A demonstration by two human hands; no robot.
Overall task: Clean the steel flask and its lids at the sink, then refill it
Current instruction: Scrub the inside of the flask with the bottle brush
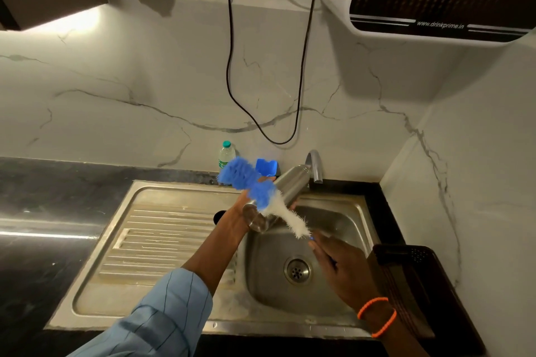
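- The left hand (242, 206) holds the steel flask (278, 197) above the sink (342, 211), its grip curled round the flask body; the flask lies tilted, its base toward the camera and its narrow end toward the tap (314, 164) at about 1 o'clock.
- The right hand (339, 266) has its grip closed on the blue handle of a bottle brush (261, 194); the brush runs up toward 10 o'clock, its white bristles crossing in front of the flask and its blue bristle head just past it.
- The drain (297, 269) sits at 6 o'clock from the flask.
- A small plastic bottle (225, 155) with a green cap stands on the dark counter (43, 211) against the wall at 11 o'clock from the flask.
- A blue holder (266, 166) sits behind the flask.
- A dark basket (412, 278) stands at 3 o'clock of the basin.
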